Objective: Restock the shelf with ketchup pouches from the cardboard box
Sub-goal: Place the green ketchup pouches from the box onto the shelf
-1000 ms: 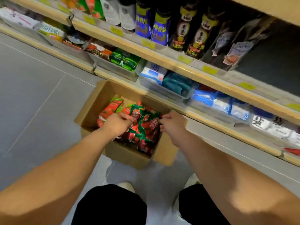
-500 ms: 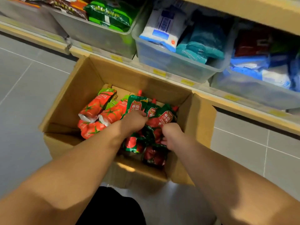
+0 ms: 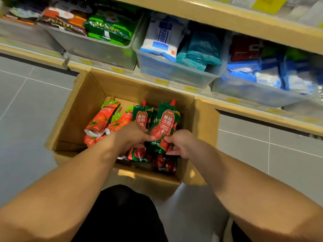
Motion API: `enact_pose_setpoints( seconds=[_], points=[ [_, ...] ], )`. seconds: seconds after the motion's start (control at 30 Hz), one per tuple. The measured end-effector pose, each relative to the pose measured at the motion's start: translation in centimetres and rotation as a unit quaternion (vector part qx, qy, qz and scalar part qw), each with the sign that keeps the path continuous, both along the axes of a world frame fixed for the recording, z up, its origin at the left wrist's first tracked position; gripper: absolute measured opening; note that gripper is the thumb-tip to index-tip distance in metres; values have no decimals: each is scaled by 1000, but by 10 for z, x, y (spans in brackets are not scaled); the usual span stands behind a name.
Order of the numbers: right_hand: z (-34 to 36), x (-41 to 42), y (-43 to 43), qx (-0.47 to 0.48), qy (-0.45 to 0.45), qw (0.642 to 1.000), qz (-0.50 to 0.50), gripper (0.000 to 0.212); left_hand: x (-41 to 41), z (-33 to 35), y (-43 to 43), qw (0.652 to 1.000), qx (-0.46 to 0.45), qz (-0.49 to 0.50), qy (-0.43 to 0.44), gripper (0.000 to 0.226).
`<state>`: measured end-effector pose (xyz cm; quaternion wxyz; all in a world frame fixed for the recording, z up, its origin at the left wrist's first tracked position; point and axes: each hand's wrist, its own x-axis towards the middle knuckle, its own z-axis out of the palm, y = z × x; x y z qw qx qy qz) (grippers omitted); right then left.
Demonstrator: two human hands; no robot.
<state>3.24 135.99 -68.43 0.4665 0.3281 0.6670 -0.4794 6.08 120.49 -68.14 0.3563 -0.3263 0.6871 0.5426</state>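
An open cardboard box (image 3: 80, 109) stands on the grey floor below the shelf. Inside lie several ketchup pouches: dark green ones with red caps and orange-red ones (image 3: 99, 119) at the left. Both my hands are inside the box. My left hand (image 3: 132, 135) and my right hand (image 3: 181, 144) grip the lower part of one upright green ketchup pouch (image 3: 166, 123) from either side. More green pouches (image 3: 141, 116) lie behind and under my hands, partly hidden.
The lowest shelf (image 3: 244, 109) runs just behind the box, carrying clear plastic bins (image 3: 171, 70) of green, white, teal and blue packets. A wooden upper shelf (image 3: 227, 20) overhangs at the top. My dark-clothed knees (image 3: 122, 215) are near the box's front wall.
The view has closed in on the box. My hands came together and raised one green pouch upright out of the pile.
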Motion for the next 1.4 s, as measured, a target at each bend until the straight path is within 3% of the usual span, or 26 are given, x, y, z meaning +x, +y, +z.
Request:
enact_pose_setpoints(
  seconds=[0.1, 0.2, 0.27, 0.4, 0.53, 0.77, 0.97, 1.13, 1.27, 1.4],
  points=[
    [29, 8, 7, -24, 51, 998, 10, 26, 10, 25, -2, 999, 4, -14, 31, 58],
    [58, 15, 16, -37, 118, 992, -7, 57, 13, 48, 4, 997, 11, -22, 80, 51],
    [77, 16, 24, -19, 203, 979, -10, 63, 11, 64, 14, 991, 6, -22, 129, 56],
    [114, 5, 55, -14, 338, 940, -30, 50, -7, 100, 49, 961, -41, -54, 269, 63],
    [148, -16, 92, 59, 456, 887, -42, 54, -36, 136, 97, 911, -79, -68, 399, 46],
    [186, -52, 183, 125, 583, 799, -80, 37, -81, 172, 209, 847, -91, -13, 524, 39],
    [201, -86, 276, 225, 650, 720, -87, 30, -126, 183, 315, 801, -91, 22, 591, 39],
    [206, -132, 354, 235, 690, 674, -118, 36, -173, 194, 399, 762, -66, 37, 643, 37],
    [214, -165, 396, 264, 690, 660, -133, 46, -202, 204, 443, 742, -67, 40, 666, 39],
    [211, -195, 426, 289, 678, 669, -100, 37, -231, 206, 473, 745, -94, 33, 660, 34]
  ],
)
